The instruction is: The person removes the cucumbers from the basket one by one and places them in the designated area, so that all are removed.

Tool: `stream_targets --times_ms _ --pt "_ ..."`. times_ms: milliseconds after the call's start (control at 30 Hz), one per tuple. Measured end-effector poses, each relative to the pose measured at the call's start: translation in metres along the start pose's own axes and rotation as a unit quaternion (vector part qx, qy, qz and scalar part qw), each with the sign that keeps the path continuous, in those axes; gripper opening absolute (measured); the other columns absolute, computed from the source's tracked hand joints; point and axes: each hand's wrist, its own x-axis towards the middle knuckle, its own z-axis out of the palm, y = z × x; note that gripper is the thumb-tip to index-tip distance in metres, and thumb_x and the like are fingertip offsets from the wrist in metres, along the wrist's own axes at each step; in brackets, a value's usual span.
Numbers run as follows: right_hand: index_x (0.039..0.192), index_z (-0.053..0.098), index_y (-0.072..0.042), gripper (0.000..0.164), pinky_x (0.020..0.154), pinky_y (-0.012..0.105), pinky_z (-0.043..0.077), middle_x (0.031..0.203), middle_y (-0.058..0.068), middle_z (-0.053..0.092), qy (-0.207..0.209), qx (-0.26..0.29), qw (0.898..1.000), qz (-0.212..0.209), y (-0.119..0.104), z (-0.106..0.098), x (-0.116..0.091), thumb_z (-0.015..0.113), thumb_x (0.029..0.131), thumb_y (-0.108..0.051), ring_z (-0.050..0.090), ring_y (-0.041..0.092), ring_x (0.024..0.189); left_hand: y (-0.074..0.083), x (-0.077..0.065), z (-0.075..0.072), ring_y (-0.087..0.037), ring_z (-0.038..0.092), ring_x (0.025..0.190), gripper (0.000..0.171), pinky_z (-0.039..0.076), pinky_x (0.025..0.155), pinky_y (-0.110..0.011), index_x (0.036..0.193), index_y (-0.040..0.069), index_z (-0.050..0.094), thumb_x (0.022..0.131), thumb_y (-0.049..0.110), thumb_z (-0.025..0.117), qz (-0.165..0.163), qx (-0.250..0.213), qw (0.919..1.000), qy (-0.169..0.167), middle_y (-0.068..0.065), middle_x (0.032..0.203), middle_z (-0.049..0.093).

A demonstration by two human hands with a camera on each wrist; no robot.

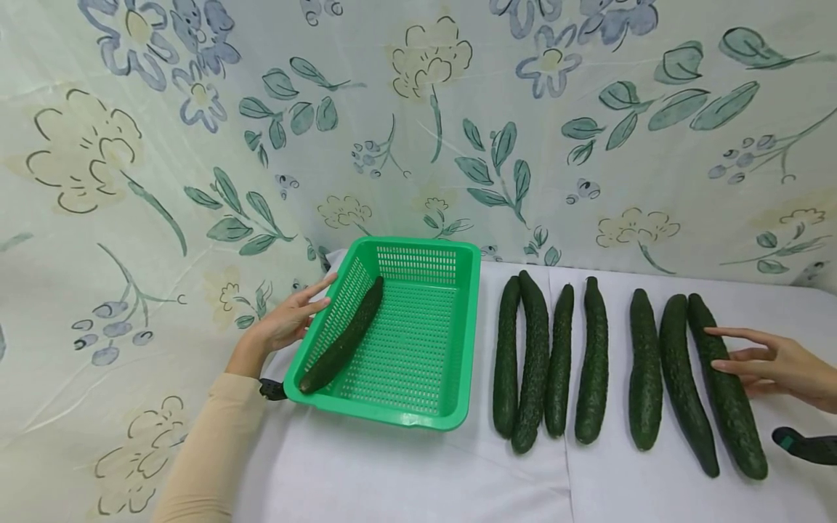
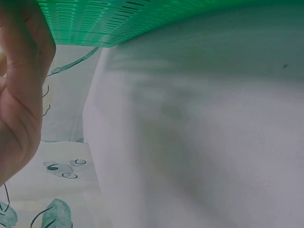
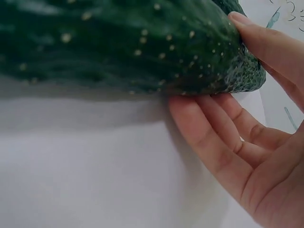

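A green basket with slotted walls stands left of the middle in the head view. One cucumber lies inside it along the left wall. Extended fingers of my left hand touch the basket's left rim; the left wrist view has the same hand beside the basket wall. At the far right, my right hand holds the rightmost cucumber. In the right wrist view, one digit reaches over this cucumber, while other fingertips tuck against its lower edge.
Several more cucumbers lie lengthwise on the white cloth, between the basket and my right hand, among them a cucumber nearest the basket and a curved cucumber beside the held one. A floral cloth hangs behind and at left.
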Motion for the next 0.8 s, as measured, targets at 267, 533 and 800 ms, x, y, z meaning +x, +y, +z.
stream_targets --times_ms 267,533,800 --pt "0.159 -0.011 -0.027 0.088 0.075 0.051 0.056 0.129 0.055 0.019 -0.012 -0.011 1.000 0.010 -0.007 -0.002 -0.005 0.057 0.103 -0.039 0.064 0.036 0.087 0.000 0.001 0.000 -0.007 0.033 0.047 0.060 0.035 0.045 -0.020 0.160 0.038 0.021 0.107 0.031 0.049 0.005 0.002 1.0000 0.001 -0.012 0.142 0.032" --pt "0.158 -0.010 -0.032 0.089 0.075 0.048 0.057 0.122 0.049 0.037 0.005 -0.002 1.000 0.013 -0.006 -0.004 -0.012 0.059 0.102 -0.038 0.065 0.033 0.087 0.000 -0.001 0.001 -0.006 0.035 0.048 0.060 0.036 0.045 -0.019 0.160 0.036 0.021 0.108 0.028 0.048 0.005 0.000 1.0000 0.001 -0.009 0.159 0.015" --pt "0.156 0.002 -0.048 0.084 0.073 0.045 0.058 0.112 0.028 0.055 0.029 0.020 0.999 -0.026 0.007 -0.008 -0.015 0.062 0.102 -0.024 0.065 0.025 0.085 0.001 -0.002 0.002 -0.007 0.034 0.047 0.060 0.036 0.045 -0.019 0.160 0.035 0.021 0.108 0.028 0.048 0.010 0.003 0.9999 0.000 -0.008 0.161 0.014"
